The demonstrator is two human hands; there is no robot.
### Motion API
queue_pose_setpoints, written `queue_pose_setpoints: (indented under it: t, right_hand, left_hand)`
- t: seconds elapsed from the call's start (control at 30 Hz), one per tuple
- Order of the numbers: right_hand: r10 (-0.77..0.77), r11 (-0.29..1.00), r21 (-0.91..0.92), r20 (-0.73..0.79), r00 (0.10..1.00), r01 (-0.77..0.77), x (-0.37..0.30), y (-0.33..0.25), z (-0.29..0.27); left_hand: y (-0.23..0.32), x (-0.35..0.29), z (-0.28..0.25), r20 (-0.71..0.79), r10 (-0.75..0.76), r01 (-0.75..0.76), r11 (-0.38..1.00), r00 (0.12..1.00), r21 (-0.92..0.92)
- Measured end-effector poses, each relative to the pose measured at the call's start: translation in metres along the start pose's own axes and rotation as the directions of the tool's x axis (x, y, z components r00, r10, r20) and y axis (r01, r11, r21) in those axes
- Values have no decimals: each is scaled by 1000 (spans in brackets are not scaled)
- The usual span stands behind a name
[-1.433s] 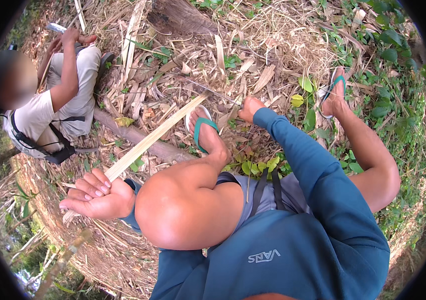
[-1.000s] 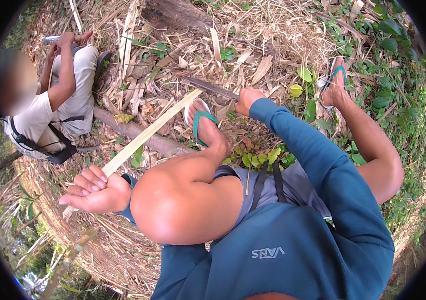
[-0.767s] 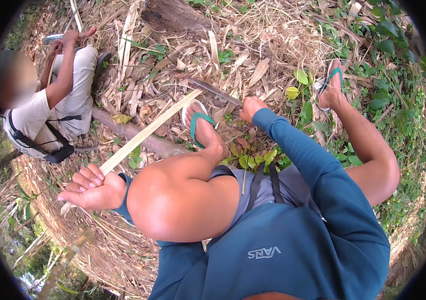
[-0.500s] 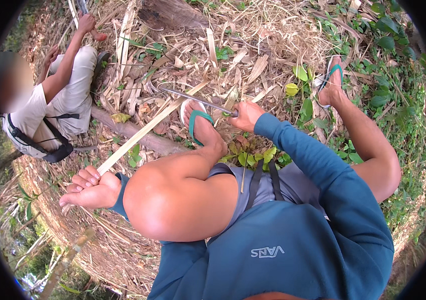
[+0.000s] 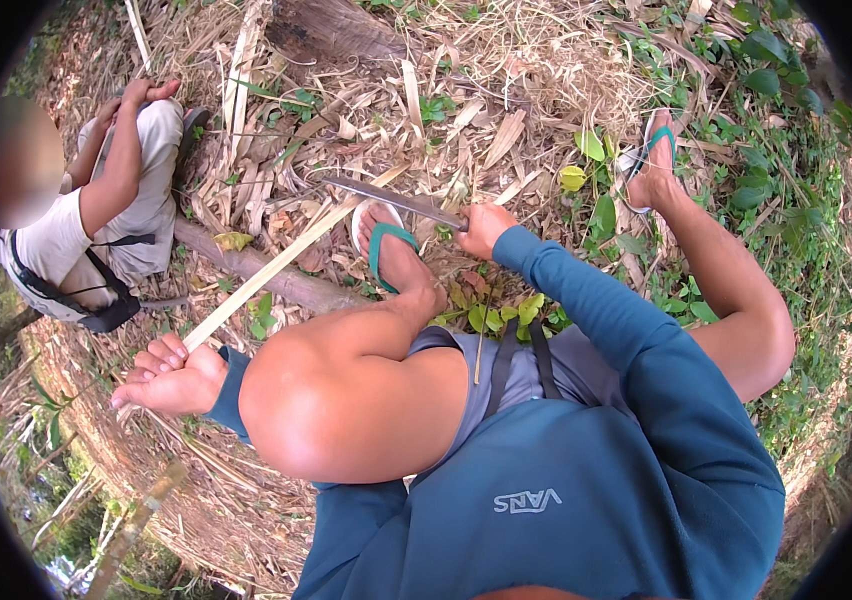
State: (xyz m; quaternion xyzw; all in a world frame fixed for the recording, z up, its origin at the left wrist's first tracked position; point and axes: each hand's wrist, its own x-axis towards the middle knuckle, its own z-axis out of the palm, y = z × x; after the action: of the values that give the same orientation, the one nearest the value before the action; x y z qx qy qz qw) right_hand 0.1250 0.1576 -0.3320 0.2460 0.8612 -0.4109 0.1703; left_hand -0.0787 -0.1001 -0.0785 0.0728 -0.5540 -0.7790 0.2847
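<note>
My left hand (image 5: pixel 171 378) is closed around the near end of a long, pale, flat strip, perhaps split bamboo or cane (image 5: pixel 266 270). The strip slants away to the right past my bent knee, its far end close to my sandalled foot (image 5: pixel 396 245). In my right hand (image 5: pixel 486 229) is the handle of a long-bladed knife (image 5: pixel 396 203). Its blade points left, and its tip lies over the far part of the strip. Whether the edge touches the strip I cannot tell.
On the left sits another person (image 5: pixel 131 200), hands together near the knees. A log (image 5: pixel 276 280) lies between us, and a stump-like piece of wood (image 5: pixel 336 30) is at the far side. Dry leaves and shavings (image 5: pixel 506 135) cover the ground; green plants (image 5: pixel 766 190) grow at right.
My knife blade has turned and shows more of its broad face; the strip stays in my left hand. The other person's raised hand has come down toward the knees.
</note>
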Motion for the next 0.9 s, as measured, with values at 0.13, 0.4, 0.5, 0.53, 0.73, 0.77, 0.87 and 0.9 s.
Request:
queue_pose_setpoints:
  t: [0.13,0.4,0.5,0.53,0.73,0.77,0.87,0.9]
  right_hand:
    - [286,958,-42,99,953,-283,43,38,-15]
    - [260,963,-98,113,959,-249,39,48,-5]
    - [261,962,-105,92,961,-251,30,49,0]
    - [256,964,-99,109,961,-246,32,48,0]
    - [204,979,-34,23,979,-203,9,4,-16]
    - [122,992,22,13,992,-122,4,-9,-18]
    - [-157,976,158,46,987,148,-27,-88,-40]
    - [-285,943,179,3,958,280,-34,-105,-38]
  left_hand:
    - [-4,5,-7,74,-3,6,999,997,-42]
    - [9,1,-10,387,21,73,971,922,-227]
    - [21,-11,-6,506,21,107,969,862,-221]
    - [25,-14,-2,505,33,90,972,863,-218]
    - [22,-28,8,464,63,51,972,883,-229]
    - [22,-30,12,448,65,37,976,892,-216]
    - [23,-38,19,387,82,-14,984,918,-175]
    - [26,-41,21,370,87,-27,986,925,-164]
